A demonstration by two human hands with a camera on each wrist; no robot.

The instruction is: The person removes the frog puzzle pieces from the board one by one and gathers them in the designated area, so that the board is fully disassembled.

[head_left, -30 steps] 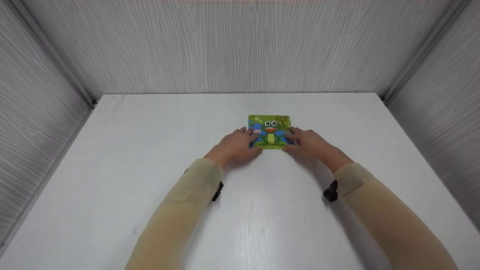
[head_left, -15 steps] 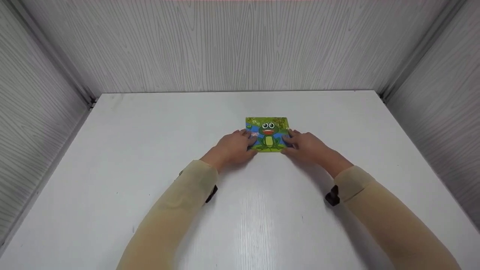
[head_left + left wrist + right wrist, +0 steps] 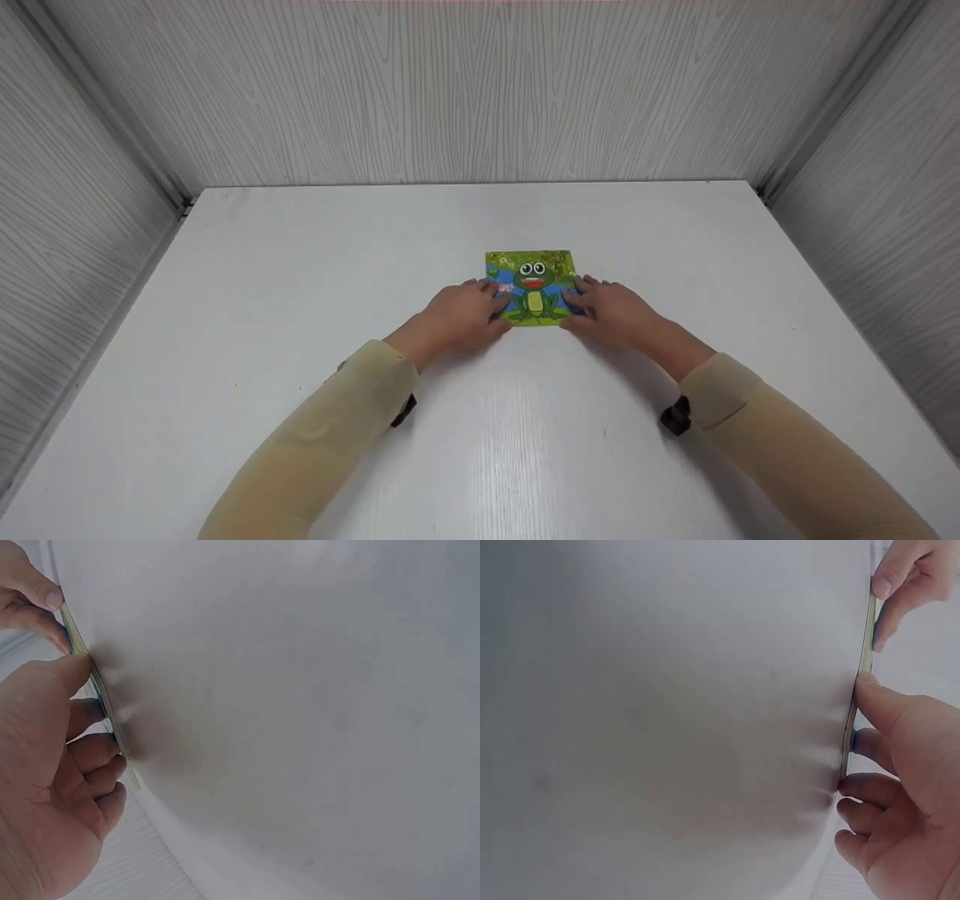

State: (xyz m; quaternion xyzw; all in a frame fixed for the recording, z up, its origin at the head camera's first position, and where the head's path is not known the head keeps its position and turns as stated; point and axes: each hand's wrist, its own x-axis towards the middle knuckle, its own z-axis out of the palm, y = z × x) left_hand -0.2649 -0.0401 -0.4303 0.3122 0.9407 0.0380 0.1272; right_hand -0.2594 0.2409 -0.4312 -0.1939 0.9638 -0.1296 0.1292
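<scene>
A thin square board with a cartoon frog picture [image 3: 534, 296] lies on the white table [image 3: 480, 450] in the head view, green and blue around the frog. My left hand [image 3: 461, 316] grips its left side, thumb at the near corner and index finger over the face. At the opposite side my right hand [image 3: 611, 311] holds it the same way. Edge-on, the board [image 3: 107, 701] shows as a narrow strip beside the left hand's fingers in the left wrist view. In the right wrist view, the board's edge [image 3: 868, 637] runs between both hands, close over the tabletop.
A grey wood-grain panel [image 3: 480, 90] stands behind the table. Similar side walls rise at the left [image 3: 67, 225] and right [image 3: 877, 195]. Both forearms wear beige sleeves, with a small black device [image 3: 676, 416] near the right cuff.
Both hands have drawn the frog board toward the person and slightly left, across the table. Their hold on its sides looks the same throughout.
</scene>
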